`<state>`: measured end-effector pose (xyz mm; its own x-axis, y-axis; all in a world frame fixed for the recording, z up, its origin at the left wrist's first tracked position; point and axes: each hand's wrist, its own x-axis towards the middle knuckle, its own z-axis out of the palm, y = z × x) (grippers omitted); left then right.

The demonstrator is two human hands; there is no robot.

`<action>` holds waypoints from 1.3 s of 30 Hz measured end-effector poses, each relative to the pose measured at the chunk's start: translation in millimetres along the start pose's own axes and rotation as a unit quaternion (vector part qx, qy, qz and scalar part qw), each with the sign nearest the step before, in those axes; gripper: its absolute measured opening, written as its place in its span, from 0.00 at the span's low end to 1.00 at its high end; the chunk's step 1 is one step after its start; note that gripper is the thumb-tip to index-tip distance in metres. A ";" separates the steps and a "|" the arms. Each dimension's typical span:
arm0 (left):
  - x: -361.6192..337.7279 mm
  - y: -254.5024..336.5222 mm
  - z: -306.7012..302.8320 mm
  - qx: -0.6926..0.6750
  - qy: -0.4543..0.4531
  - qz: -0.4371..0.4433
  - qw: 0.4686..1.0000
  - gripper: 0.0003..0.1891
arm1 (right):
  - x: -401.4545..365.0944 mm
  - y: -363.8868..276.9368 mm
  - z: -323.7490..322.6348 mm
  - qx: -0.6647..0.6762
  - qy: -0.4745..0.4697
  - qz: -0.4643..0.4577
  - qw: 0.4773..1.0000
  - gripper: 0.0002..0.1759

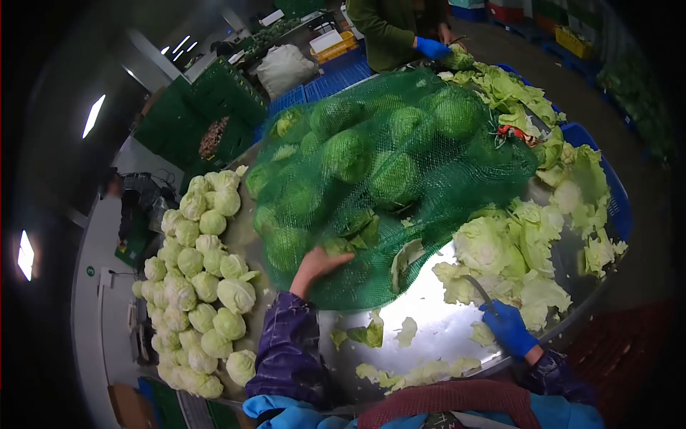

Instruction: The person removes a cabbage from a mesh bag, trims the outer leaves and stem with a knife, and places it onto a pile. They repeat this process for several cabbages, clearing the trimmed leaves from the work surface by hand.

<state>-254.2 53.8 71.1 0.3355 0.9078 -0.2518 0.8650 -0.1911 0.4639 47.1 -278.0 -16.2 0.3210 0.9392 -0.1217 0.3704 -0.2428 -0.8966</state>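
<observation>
My bare left hand point(321, 266) is at the near edge of a green mesh bag point(457, 179) full of green cabbages point(346, 155). Its thumb stretches to the right, and the hand is closed round a pale green cabbage point(337, 247); the other fingers are partly hidden. In a blue glove, my right hand point(509, 329) grips a curved-blade knife point(480, 290). The blade points up and left over loose cabbage leaves point(493, 247) on the metal table point(429, 322).
Trimmed cabbages point(204, 286) are piled along the left side. Leaf scraps point(418, 373) lie near me, with more along the right edge beside a blue bin point(611, 186). Across the table, a person with a blue glove point(433, 48) handles a cabbage. Green crates point(221, 93) stand back left.
</observation>
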 end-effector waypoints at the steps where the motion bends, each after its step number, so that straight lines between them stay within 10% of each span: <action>1: 2.2 -5.7 5.4 0.002 0.000 0.001 1.000 0.44 | -0.2 -2.0 0.0 0.002 0.001 0.000 1.000 0.12; 7: 1.6 -5.4 16.6 0.006 0.050 -0.002 0.999 0.34 | -1.0 -0.7 0.4 0.010 0.003 0.014 1.000 0.12; 10: 5.5 -12.8 27.3 -0.364 0.065 -0.008 0.929 0.23 | -1.5 -1.8 0.1 -0.008 0.013 -0.014 1.000 0.12; 16: -13.9 50.8 23.6 -0.612 0.047 0.087 0.785 0.30 | -3.4 -5.6 0.7 -0.028 0.009 -0.017 0.999 0.12; 21: -67.7 106.0 15.3 -0.252 0.073 0.413 0.872 0.51 | 0.2 -7.6 1.0 0.029 0.009 0.053 0.998 0.14; 23: -101.7 120.9 28.3 -0.103 0.026 0.493 0.863 0.46 | 5.8 -25.3 2.8 0.250 0.003 0.221 0.943 0.17; 26: -136.3 92.1 82.7 0.133 -0.092 0.527 0.834 0.40 | 1.2 -32.9 11.7 0.311 0.033 0.175 0.934 0.23; 31: -178.8 78.1 90.0 -0.032 -0.130 0.442 0.887 0.39 | -16.0 -68.4 30.2 0.297 -0.052 0.130 0.945 0.28; 33: -190.7 75.6 93.4 -0.203 -0.040 0.191 0.959 0.48 | -20.9 -65.2 45.9 0.280 -0.073 0.040 0.956 0.30; 39: -224.2 46.6 129.1 -0.200 -0.059 0.131 0.969 0.62 | -40.0 -72.4 33.1 0.171 -0.054 -0.050 0.983 0.24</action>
<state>-240.9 -206.9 39.5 0.5853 0.7939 -0.1650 0.5380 -0.2280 0.8115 -21.4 -290.0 39.5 0.1960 0.9791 -0.0548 0.0749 -0.0706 -0.9947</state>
